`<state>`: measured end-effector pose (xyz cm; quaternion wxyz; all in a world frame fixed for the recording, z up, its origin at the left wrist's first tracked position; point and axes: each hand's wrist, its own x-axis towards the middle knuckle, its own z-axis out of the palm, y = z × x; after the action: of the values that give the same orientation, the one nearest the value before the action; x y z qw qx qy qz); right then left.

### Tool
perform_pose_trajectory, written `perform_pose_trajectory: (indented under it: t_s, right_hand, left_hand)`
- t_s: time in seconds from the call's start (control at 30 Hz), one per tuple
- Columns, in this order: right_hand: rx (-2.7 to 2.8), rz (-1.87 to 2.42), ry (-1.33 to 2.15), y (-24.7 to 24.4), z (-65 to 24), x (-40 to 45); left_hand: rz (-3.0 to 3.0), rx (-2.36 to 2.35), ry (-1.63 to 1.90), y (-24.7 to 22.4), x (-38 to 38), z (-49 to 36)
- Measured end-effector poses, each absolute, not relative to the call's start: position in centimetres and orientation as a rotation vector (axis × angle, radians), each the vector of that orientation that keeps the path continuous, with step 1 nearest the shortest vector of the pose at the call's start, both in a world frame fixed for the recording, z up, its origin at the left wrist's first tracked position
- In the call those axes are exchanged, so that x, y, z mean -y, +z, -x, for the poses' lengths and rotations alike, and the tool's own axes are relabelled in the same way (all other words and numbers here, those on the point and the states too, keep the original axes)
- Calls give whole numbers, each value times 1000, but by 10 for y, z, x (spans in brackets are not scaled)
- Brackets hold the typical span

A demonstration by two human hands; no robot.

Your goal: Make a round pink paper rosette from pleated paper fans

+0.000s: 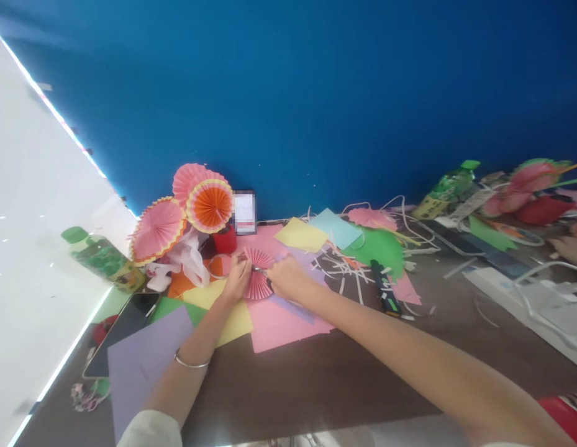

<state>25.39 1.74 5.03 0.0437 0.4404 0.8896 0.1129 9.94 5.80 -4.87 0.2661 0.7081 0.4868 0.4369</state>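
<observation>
A pink pleated paper rosette (259,292) lies on pink paper in front of me. My left hand (238,277) is closed on the rosette's left edge. At its right side my right hand (283,278) is closed round what look like scissors, with a short metal part (259,269) showing over the rosette's middle. The fingers hide most of this tool. Beneath and around both hands are sheets of pink paper (281,329), yellow paper (236,323) and purple paper (148,347).
Finished paper rosettes (208,206) stand in a red cup (225,240) at the back left, near a green-capped bottle (104,261). A phone (125,332) lies left. White paper strips (346,267) and a black box cutter (385,288) are right. Another person's hand (570,245) is far right.
</observation>
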Motion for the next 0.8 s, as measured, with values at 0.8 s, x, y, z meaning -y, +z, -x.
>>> perform_pose_trajectory:
  t_s: [0.8]
  right_hand:
    - [-2692, -1349, 261, 55, -254, -17]
  left_hand:
    - [-1947, -1416, 1245, -51, -59, -100]
